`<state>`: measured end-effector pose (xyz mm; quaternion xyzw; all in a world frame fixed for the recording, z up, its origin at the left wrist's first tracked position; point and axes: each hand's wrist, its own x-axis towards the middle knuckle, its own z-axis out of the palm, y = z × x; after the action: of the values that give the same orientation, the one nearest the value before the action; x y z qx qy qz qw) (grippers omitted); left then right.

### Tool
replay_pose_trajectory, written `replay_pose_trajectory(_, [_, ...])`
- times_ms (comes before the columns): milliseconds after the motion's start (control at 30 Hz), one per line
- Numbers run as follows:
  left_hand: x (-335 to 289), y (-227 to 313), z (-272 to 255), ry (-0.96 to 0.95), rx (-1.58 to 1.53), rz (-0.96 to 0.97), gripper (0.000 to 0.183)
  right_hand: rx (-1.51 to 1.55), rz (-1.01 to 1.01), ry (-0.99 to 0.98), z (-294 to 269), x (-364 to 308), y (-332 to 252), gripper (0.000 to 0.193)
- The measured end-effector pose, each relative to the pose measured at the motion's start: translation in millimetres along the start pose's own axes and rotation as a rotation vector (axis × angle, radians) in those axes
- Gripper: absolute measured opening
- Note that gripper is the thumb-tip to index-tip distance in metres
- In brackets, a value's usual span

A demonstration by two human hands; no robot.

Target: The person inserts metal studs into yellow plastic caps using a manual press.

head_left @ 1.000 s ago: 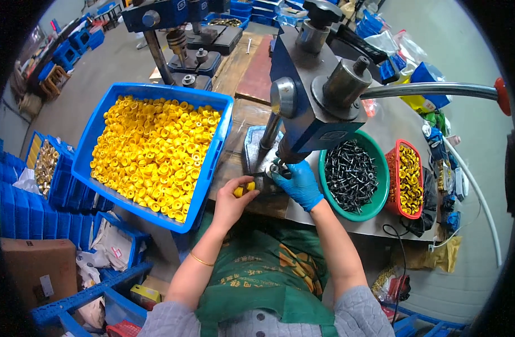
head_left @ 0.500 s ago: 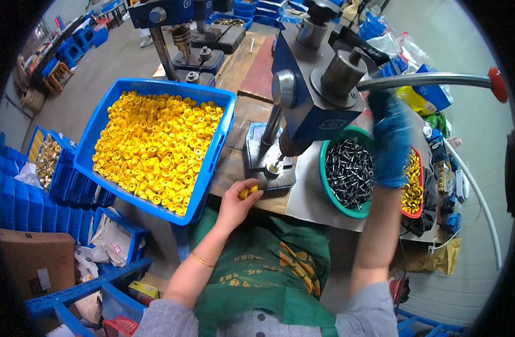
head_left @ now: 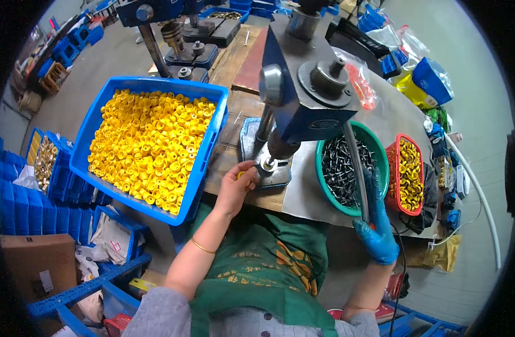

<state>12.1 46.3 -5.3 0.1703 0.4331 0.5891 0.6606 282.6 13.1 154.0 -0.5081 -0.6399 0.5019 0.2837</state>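
Note:
My left hand (head_left: 236,186) is closed around at least one small yellow cap (head_left: 241,174), mostly hidden by the fingers. Its fingertips reach the work point under the spindle (head_left: 282,147) of a dark blue hand press (head_left: 311,106), where a small pale and dark piece sits on the base (head_left: 277,178). In a blue glove, my right hand (head_left: 379,235) has the end of the metal press lever (head_left: 355,165) between thumb and fingers, the long fingers lying along it. Below the lever stands a green basin (head_left: 384,168) of black, screw-like metal parts (head_left: 339,168).
A big blue tub (head_left: 223,104) of yellow caps stands left of the press. On the right is a red basket (head_left: 391,182) with yellow and dark parts. More presses (head_left: 173,50) stand at the far left. Stacked blue bins (head_left: 32,208) fill the left side.
The press lever has swung from pointing right to pointing toward me. My right hand has come down and nearer with it. My left hand has moved slightly up, its fingertips now at the work point.

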Motion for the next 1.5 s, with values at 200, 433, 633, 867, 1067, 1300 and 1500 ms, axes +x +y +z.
replay_pose_trajectory(200, [6, -4, 24, -0.062, -0.031, -0.028, 0.025, -0.343, -0.24, 0.46, -97, 1, -10, 0.039])
replay_pose_trajectory(433, [4, 0, 0, 0.005, 0.174, 0.091, 0.024, -0.558, -0.31, 0.03, 57, 146, 31, 0.014])
replay_pose_trajectory(633, [12, 6, -5, 0.045, 0.383, 0.172, 0.028, -0.54, -0.618, 0.052, 118, 159, 120, 0.026])
replay_pose_trajectory(867, [27, 5, 18, -0.062, 0.748, 0.534, 0.025, -0.188, -0.212, 0.166, 101, 151, 99, 0.029])
replay_pose_trajectory(1067, [31, 6, 22, -0.086, 0.895, 0.546, 0.027, -0.253, -0.171, -0.003, 87, 141, 71, 0.031])
replay_pose_trajectory(1300, [31, 1, 18, -0.052, 0.821, 0.533, 0.028, -0.525, -0.398, 0.053, 82, 159, 97, 0.037])
replay_pose_trajectory(1500, [34, -4, 19, -0.097, 0.769, 0.529, 0.029, -0.433, -0.355, 0.105, 81, 153, 80, 0.04])
